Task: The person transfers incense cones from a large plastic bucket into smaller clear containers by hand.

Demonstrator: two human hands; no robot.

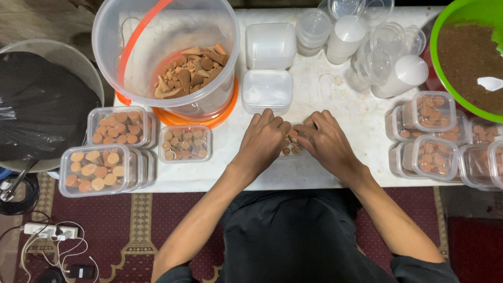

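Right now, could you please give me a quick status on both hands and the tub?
Left hand and right hand both pressed over small clear tub of brown pieces. Grip unclear. Empty tub just behind, nothing in the way.

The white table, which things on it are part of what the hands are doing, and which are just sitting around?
In use:
left hand
right hand
small clear box of round brown pieces, under both hands

Lying about:
big clear bucket of broken brown pieces
filled lidded boxes
empty clear boxes
green bowl of brown powder
power strip on the floor
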